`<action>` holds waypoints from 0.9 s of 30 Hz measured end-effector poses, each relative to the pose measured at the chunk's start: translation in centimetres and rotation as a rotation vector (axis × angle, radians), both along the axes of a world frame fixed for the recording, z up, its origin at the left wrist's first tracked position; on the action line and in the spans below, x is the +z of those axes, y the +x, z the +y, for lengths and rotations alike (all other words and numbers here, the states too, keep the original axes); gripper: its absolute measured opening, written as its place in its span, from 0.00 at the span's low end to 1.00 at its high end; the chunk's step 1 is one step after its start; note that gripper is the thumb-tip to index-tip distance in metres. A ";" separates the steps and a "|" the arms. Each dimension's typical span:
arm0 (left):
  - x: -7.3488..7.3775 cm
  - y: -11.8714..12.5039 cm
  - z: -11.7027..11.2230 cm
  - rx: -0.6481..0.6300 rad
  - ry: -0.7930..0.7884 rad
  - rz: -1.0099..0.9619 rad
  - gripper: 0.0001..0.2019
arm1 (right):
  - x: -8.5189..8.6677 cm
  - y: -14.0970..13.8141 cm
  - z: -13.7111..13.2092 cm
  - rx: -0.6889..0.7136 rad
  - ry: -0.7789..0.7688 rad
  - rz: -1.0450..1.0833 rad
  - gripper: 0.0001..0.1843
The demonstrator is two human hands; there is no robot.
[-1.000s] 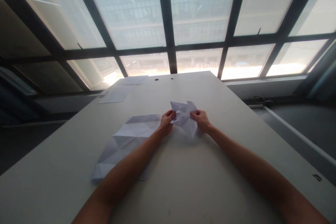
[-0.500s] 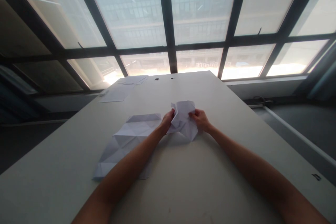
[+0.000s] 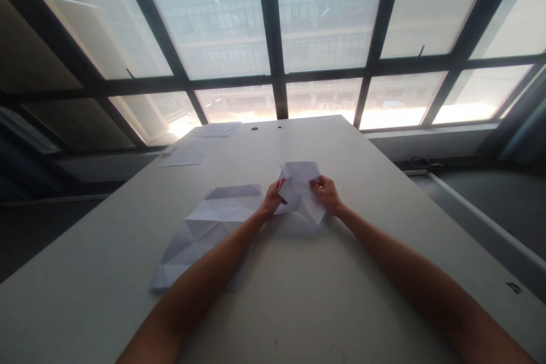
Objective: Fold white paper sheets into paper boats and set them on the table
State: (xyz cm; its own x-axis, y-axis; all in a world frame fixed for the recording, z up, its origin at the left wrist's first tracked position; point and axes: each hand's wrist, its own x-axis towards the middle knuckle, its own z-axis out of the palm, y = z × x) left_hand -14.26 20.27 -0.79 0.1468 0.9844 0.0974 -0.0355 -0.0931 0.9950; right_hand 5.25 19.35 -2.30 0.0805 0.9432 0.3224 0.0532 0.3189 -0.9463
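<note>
A folded sheet of white paper point(image 3: 301, 182) is held up between my two hands, a little above the table. My left hand point(image 3: 273, 198) pinches its left edge, thumb and fingers closed on it. On the opposite edge, my right hand point(image 3: 326, 193) grips the same sheet. Its lower part flares outward in loose flaps, with a shadow beneath. Beside my left forearm lies a larger creased sheet of paper point(image 3: 205, 227), spread on the table and partly covered by that arm.
The white table point(image 3: 341, 296) stretches towards tall dark-framed windows point(image 3: 277, 28). Flat white sheets point(image 3: 187, 152) rest at its far left. Two dark round holes point(image 3: 255, 128) show near the far edge. A small dark mark point(image 3: 514, 287) is at the right edge.
The folded paper has risen slightly and shifted a little right; its crumpled left side looks flatter and its lower flaps have changed shape. My left hand's fingers have shifted on its edge.
</note>
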 end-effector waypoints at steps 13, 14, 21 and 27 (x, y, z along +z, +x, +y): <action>-0.9 -0.2 1.1 0.056 -0.150 -0.236 0.19 | 0.5 5.5 2.6 -0.108 0.138 -0.187 0.10; -0.9 -0.1 1.0 0.045 -0.149 -0.249 0.19 | 0.5 5.9 2.7 -0.135 0.140 -0.201 0.11; -0.7 0.2 0.9 0.056 -0.207 -0.294 0.19 | 0.8 6.6 2.4 -0.462 0.238 -0.310 0.15; -0.3 -0.1 0.0 -0.249 -0.280 -0.274 0.49 | 1.2 5.4 1.4 -0.466 0.240 -0.321 0.15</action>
State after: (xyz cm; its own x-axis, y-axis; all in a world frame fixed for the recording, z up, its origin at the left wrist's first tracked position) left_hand -14.32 20.28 -1.07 0.3879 0.9164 -0.0987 -0.2876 0.2221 0.9316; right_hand 10.64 20.75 -1.09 0.3302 0.7304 0.5979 0.5086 0.3959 -0.7646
